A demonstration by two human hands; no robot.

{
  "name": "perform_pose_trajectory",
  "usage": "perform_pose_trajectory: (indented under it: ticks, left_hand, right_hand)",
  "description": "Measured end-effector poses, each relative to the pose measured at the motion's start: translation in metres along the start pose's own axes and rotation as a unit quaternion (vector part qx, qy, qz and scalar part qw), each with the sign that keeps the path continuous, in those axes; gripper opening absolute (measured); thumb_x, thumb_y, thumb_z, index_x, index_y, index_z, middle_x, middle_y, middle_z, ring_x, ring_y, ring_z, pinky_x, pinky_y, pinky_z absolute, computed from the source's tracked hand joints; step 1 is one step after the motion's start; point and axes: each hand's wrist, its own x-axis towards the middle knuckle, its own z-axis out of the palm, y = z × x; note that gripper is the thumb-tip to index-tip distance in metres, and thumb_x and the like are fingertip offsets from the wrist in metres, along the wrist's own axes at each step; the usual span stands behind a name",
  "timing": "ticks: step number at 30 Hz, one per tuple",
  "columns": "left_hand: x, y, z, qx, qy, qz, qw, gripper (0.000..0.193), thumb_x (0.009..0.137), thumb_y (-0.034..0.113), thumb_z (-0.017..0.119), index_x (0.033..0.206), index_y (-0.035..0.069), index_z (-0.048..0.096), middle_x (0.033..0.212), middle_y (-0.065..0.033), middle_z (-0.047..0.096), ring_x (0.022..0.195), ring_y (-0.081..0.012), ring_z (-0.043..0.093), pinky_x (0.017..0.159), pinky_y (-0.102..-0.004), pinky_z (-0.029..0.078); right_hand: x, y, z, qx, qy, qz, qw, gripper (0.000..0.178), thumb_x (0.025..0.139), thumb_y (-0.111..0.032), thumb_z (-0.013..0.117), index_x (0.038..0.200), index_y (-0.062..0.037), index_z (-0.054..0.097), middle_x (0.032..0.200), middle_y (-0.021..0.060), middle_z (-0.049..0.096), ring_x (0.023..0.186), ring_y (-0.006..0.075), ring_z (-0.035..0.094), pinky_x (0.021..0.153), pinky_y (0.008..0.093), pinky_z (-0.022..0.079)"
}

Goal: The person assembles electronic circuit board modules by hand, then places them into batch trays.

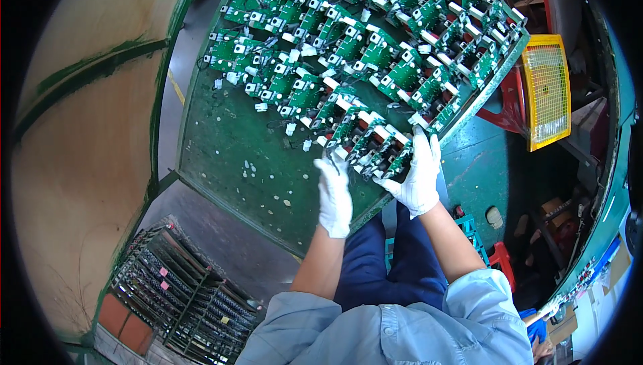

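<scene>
White gloves cover both of my hands. At the near edge of the green table point(228, 144), a tight row of green circuit boards point(375, 142) with white connectors and dark components lies between them. My left hand point(334, 194) presses its fingers against the row's left end, beside some dark wires; its fingertips are slightly blurred. Around the right end, my right hand point(419, 176) has its thumb on the near side and its fingers along the outer side. Many more circuit boards point(295, 87) with wires and white plugs stand in rows beyond.
Small white scraps point(248, 169) dot the tabletop left of the boards. A yellow-framed mesh panel point(548, 90) and a red chair point(510, 100) stand to the right. At lower left is a rack point(181, 291) of stacked boards, below a wooden surface point(87, 184). Another person's hand point(542, 349) shows at lower right.
</scene>
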Motion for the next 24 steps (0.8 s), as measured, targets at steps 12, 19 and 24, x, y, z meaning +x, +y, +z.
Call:
perform_pose_trajectory:
  ticks: [12, 19, 24]
  left_hand:
    - [0.029, 0.081, -0.03, 0.389, 0.201, 0.5, 0.747, 0.026, 0.08, 0.006, 0.054, 0.104, -0.001, 0.059, 0.101, -0.0178, 0.058, 0.102, -0.0328, 0.053, 0.087, -0.0382, 0.042]
    - [0.07, 0.089, -0.043, 0.548, 0.098, 0.423, 0.715, 0.02, 0.083, 0.025, 0.053, 0.091, 0.01, 0.063, 0.076, -0.0054, 0.059, 0.073, -0.0231, 0.056, 0.063, -0.0365, 0.043]
    - [0.058, 0.088, -0.04, 0.562, 0.114, 0.41, 0.709, 0.015, 0.083, 0.021, 0.057, 0.08, 0.008, 0.063, 0.071, -0.0078, 0.058, 0.065, -0.0245, 0.055, 0.059, -0.0358, 0.043]
  right_hand:
    - [-0.007, 0.023, 0.001, 0.004, -0.006, -0.036, 0.999, 0.096, 0.046, -0.041, 0.08, 0.123, -0.0014, 0.04, 0.117, 0.0171, 0.051, 0.108, 0.0367, 0.045, 0.096, 0.0488, 0.027]
    - [-0.005, 0.019, 0.009, 0.024, 0.02, -0.066, 0.997, 0.096, 0.048, -0.039, 0.079, 0.124, 0.0002, 0.037, 0.116, 0.0196, 0.05, 0.106, 0.0369, 0.048, 0.096, 0.0494, 0.028]
    - [-0.007, 0.019, 0.008, 0.008, 0.019, -0.063, 0.998, 0.097, 0.051, -0.04, 0.078, 0.127, 0.0013, 0.034, 0.116, 0.0202, 0.049, 0.108, 0.0361, 0.047, 0.096, 0.0491, 0.029]
